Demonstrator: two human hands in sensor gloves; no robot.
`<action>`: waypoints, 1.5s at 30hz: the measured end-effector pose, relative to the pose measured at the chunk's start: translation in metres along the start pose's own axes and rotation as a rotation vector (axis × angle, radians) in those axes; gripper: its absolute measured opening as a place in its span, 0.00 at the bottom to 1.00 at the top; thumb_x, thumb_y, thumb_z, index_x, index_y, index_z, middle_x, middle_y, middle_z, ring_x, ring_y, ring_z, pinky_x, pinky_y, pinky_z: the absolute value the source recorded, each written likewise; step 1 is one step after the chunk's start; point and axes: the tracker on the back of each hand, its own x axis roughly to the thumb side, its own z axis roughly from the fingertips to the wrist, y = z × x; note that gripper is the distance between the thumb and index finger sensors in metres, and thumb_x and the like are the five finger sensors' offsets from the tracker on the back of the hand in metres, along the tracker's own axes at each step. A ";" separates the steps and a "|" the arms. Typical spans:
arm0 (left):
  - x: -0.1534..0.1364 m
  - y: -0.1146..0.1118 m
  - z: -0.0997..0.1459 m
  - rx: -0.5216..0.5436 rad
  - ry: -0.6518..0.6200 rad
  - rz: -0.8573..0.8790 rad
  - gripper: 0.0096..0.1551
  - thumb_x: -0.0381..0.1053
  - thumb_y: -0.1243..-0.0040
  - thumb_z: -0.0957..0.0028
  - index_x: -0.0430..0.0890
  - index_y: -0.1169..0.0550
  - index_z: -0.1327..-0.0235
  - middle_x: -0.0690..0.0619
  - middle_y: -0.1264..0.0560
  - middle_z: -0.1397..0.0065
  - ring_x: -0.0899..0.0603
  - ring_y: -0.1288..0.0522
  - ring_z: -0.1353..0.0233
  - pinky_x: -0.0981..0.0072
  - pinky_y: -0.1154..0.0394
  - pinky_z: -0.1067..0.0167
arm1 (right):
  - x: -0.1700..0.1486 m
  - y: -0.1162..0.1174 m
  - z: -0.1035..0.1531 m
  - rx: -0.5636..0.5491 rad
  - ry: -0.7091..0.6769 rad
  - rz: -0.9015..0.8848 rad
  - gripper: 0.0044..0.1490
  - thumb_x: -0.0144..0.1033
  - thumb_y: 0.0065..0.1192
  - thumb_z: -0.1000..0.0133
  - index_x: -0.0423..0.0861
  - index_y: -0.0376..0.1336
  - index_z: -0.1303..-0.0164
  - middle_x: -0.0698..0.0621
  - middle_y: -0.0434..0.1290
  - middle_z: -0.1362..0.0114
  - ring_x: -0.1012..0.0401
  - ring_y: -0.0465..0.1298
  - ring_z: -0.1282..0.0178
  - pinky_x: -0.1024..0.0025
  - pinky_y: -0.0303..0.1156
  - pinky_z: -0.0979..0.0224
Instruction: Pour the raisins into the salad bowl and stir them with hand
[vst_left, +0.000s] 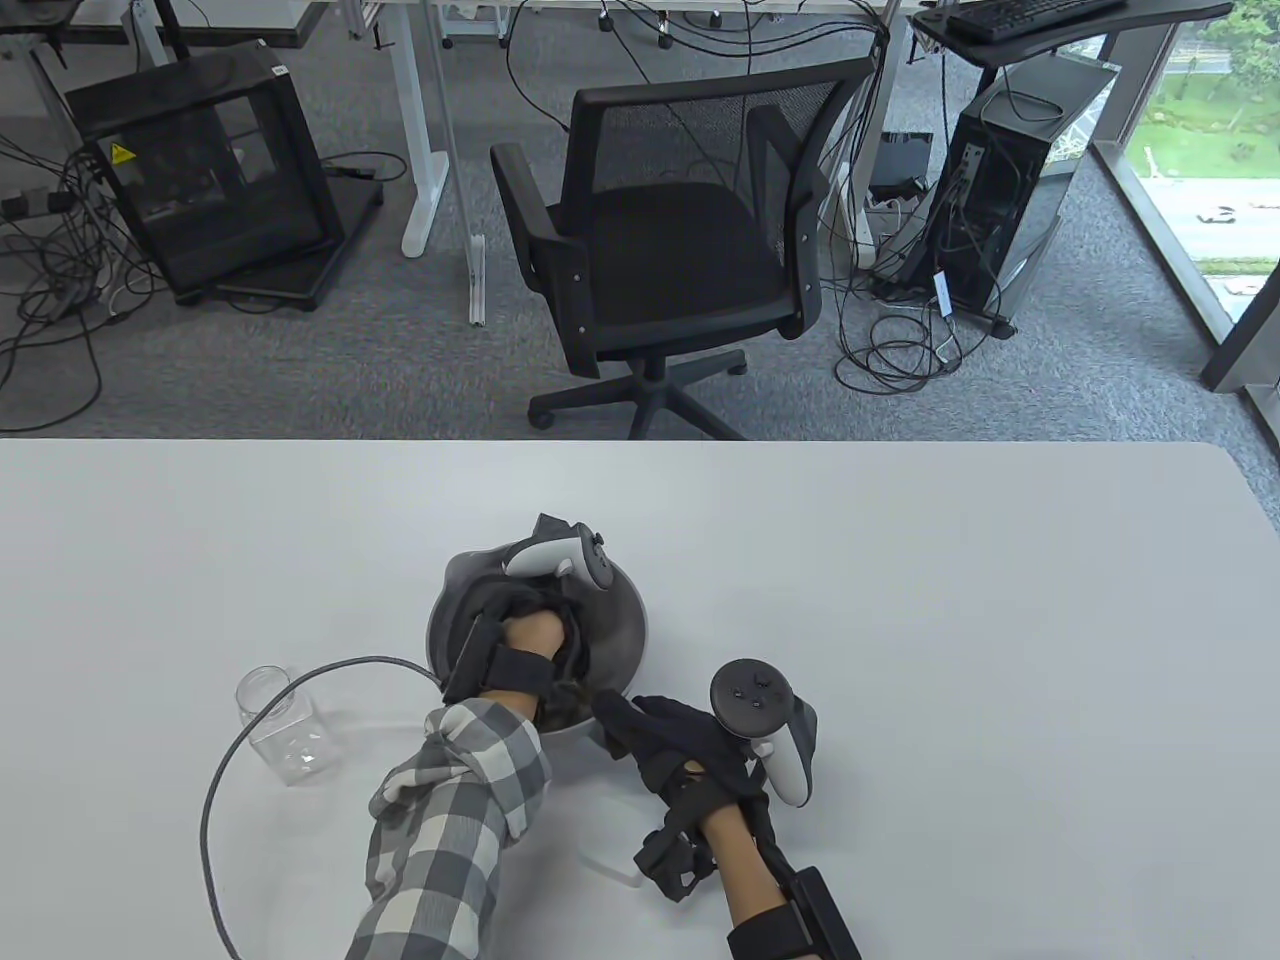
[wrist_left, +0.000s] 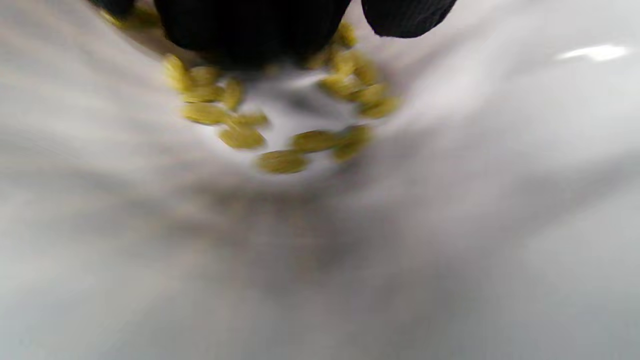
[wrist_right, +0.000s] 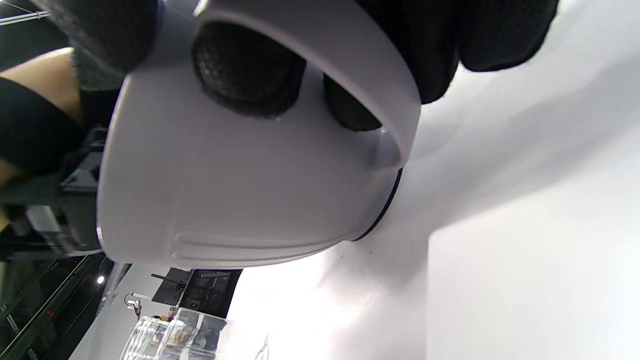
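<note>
Table view: clear jar (vst_left: 283, 727) left of salad bowl (vst_left: 620, 640).

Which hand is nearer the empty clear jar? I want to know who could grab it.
Left. The left hand is down in the salad bowl, just right of the clear jar; the right hand grips the bowl's near rim, farther right.

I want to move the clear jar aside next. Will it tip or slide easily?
The clear jar looks empty, so probably light and easy to slide on the smooth table. It stands upright and fairly tall, so a high push might tip it. Squarish sides suggest little rolling.
</note>
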 end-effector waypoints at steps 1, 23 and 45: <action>0.001 -0.001 -0.001 -0.010 -0.100 0.043 0.34 0.56 0.47 0.37 0.39 0.32 0.24 0.35 0.38 0.18 0.22 0.41 0.23 0.24 0.42 0.31 | 0.000 0.001 0.000 0.000 0.002 -0.012 0.36 0.71 0.49 0.43 0.46 0.71 0.62 0.38 0.73 0.31 0.37 0.67 0.29 0.34 0.61 0.31; -0.010 0.006 -0.010 0.022 0.247 -0.100 0.31 0.55 0.46 0.38 0.38 0.29 0.29 0.36 0.35 0.23 0.27 0.29 0.30 0.30 0.35 0.33 | -0.001 -0.001 -0.003 0.001 0.019 -0.010 0.36 0.71 0.49 0.44 0.47 0.71 0.62 0.43 0.76 0.36 0.38 0.67 0.29 0.34 0.61 0.31; -0.013 -0.011 -0.010 -0.184 -0.092 0.199 0.28 0.56 0.39 0.44 0.32 0.09 0.63 0.39 0.19 0.38 0.30 0.20 0.39 0.35 0.25 0.40 | 0.001 0.000 -0.006 0.002 0.006 0.074 0.37 0.73 0.46 0.45 0.49 0.71 0.63 0.46 0.77 0.38 0.41 0.69 0.29 0.35 0.62 0.31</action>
